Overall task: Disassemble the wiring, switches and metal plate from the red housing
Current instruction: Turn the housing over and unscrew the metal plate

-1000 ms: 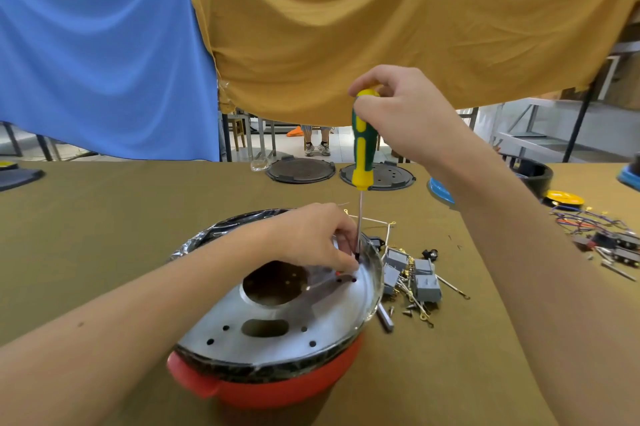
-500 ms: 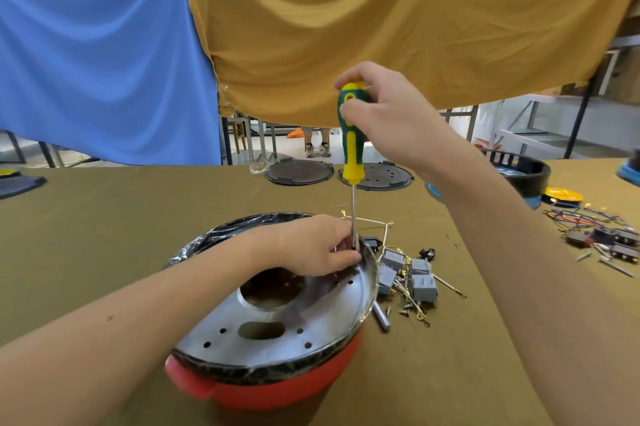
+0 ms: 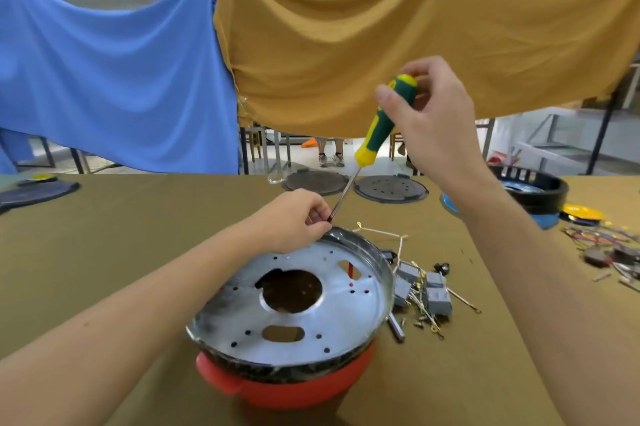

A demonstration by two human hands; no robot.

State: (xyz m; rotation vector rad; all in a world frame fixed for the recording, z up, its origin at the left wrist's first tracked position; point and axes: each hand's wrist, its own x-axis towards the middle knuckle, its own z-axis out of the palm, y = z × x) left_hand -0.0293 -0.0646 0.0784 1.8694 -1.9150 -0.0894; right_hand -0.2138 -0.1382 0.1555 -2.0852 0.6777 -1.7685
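The red housing (image 3: pixel 287 387) sits nearest on the table (image 3: pixel 104 235), capped by the metal plate (image 3: pixel 294 304), at whose far rim the left hand (image 3: pixel 294 221) pinches the screwdriver (image 3: pixel 377 135) tip while the right hand (image 3: pixel 433 121) grips its tilted handle above.

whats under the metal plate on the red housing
Through the metal plate's round centre hole, only a dark brown cavity shows; a slot near the rim shows something red. The red housing sits below. Everything else beneath is covered.
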